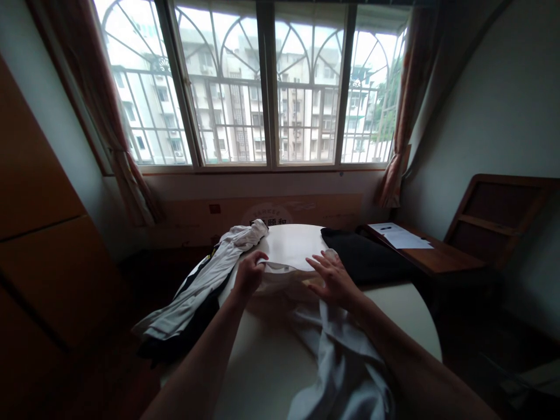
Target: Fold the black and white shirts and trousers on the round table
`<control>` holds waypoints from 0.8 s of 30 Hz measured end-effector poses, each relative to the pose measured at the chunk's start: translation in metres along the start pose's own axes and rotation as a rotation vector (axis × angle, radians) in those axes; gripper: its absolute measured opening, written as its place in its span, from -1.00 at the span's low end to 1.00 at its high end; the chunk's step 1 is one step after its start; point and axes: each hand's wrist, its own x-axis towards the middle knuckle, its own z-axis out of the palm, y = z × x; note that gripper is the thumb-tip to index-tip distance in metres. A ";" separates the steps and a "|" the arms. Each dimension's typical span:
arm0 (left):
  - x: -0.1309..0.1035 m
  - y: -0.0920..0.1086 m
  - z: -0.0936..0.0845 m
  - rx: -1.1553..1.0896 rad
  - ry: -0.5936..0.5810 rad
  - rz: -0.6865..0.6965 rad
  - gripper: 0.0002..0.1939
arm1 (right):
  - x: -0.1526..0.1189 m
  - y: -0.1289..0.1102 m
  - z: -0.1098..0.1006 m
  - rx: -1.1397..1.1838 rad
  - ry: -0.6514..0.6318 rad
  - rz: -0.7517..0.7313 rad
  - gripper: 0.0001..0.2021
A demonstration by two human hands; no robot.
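A white shirt (345,356) hangs in loose folds over the near part of the round white table (415,309). Its upper edge, with what looks like a small label, is raised between my two hands. My left hand (250,275) is closed, pinching the left end of that edge between thumb and fingers. At the right end, my right hand (331,277) has its fingers spread against the cloth, and a bit of white fabric shows behind them. The lower part of the shirt lies crumpled beneath my right forearm.
Light and dark clothes (205,291) are heaped over the table's left edge. A folded black garment (367,256) lies at the back right. Beyond it are a wooden chair (455,256) with papers (405,236) on its seat, and a large cardboard box (315,207) below the window.
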 end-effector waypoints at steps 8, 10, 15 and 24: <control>-0.005 0.010 -0.002 0.011 0.044 0.142 -0.83 | 0.005 0.033 0.005 -0.018 -0.003 0.256 -0.80; -0.005 0.009 -0.003 0.014 0.039 0.156 -0.84 | 0.005 0.034 0.005 0.040 0.050 0.259 -0.80; -0.003 0.007 -0.006 0.026 0.046 0.169 -0.80 | 0.007 0.021 -0.014 0.296 0.372 0.312 -0.78; 0.002 0.023 -0.025 -0.038 -0.069 0.219 -0.54 | 0.006 -0.010 -0.071 0.322 0.488 0.109 -0.79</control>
